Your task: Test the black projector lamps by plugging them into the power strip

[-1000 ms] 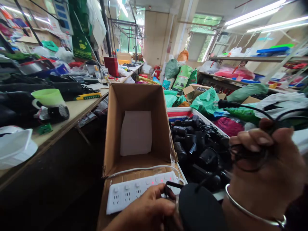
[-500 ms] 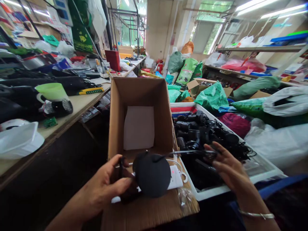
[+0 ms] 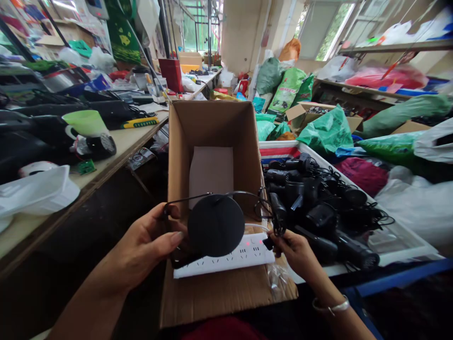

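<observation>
My left hand (image 3: 141,250) grips a black device whose flat round disc (image 3: 216,225) faces me; the rest of it is dark or hidden behind the disc and fingers. From its top a thin black cable (image 3: 244,192) runs right to a coiled bundle. My right hand (image 3: 295,250) is closed on that cable's end, with a small black plug (image 3: 268,242) at the fingertips. Below the disc, a white power strip (image 3: 226,259) with lit red lights lies on a flap of the cardboard box (image 3: 180,156), partly hidden by the device.
On the right stands a white-rimmed bin (image 3: 406,259) of black corded devices (image 3: 322,217). The left workbench (image 3: 122,156) holds a green cup (image 3: 87,123), a yellow cutter (image 3: 139,123) and a white plastic tray (image 3: 46,191). Green sacks (image 3: 327,130) lie beyond the bin.
My right hand has moved left and down, drawing the cable end close above the power strip's right end. The disc has shifted slightly left and up, uncovering more of the strip.
</observation>
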`<act>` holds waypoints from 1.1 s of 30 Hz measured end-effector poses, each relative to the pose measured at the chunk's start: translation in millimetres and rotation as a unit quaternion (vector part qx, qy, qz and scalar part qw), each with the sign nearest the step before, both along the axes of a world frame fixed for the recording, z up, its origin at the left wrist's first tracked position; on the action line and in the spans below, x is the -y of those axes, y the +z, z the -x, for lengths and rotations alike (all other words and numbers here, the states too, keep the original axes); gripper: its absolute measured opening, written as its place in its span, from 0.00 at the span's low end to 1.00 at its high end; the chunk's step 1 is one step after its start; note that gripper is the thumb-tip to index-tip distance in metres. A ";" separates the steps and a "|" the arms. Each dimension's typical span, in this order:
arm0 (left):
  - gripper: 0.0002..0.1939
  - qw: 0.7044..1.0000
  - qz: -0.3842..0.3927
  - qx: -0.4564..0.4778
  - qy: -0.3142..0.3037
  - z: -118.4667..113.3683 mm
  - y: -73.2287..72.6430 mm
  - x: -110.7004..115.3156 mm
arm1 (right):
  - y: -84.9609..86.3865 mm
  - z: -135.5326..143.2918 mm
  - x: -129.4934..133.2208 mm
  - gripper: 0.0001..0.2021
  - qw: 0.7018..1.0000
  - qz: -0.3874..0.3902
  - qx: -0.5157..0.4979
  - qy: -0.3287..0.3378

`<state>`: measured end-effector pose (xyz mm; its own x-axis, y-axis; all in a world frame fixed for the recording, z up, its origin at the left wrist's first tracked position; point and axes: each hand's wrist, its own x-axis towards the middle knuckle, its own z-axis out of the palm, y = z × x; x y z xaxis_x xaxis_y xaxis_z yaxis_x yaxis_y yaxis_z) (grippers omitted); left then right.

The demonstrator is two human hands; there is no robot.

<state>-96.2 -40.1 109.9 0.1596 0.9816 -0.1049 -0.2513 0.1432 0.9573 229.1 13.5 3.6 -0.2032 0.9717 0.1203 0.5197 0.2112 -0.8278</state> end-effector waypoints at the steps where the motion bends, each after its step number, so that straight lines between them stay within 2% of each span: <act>1: 0.14 1.000 0.001 0.005 0.006 0.6 -1.8 -0.5 | -2.9 4.4 1.3 0.16 1.000 0.003 -0.008 0.010; 8: 0.13 0.998 0.005 0.062 -0.024 -3.5 -12.7 -4.2 | -23.5 11.0 -3.9 0.11 0.997 -0.010 0.002 0.077; 17: 0.16 0.996 0.025 0.081 -0.007 -2.1 -33.7 -11.2 | -18.2 3.9 -16.9 0.09 0.979 0.041 0.035 0.194; 21: 0.17 0.993 0.016 0.116 -0.010 -5.5 -48.5 -19.1 | -26.7 4.1 -16.7 0.09 0.980 0.035 0.042 0.190; 26: 0.13 0.988 -0.059 0.138 -0.031 -17.1 -65.4 -30.2 | -48.5 1.8 -5.3 0.10 0.986 -0.035 0.034 0.162; 30: 0.12 0.988 -0.080 0.126 -0.051 -29.2 -69.0 -36.3 | -68.2 -5.5 -1.3 0.10 0.983 -0.123 0.030 0.131; 33: 0.13 0.989 -0.083 0.108 -0.050 -35.2 -70.0 -36.7 | -73.5 -10.0 -5.1 0.10 0.979 -0.118 0.067 0.154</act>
<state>-61.0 -3.4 39.9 0.2579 0.9607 0.1027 -0.4448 0.0237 0.8953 239.1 18.6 -69.9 -0.5108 0.8106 0.2864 0.5025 0.5519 -0.6655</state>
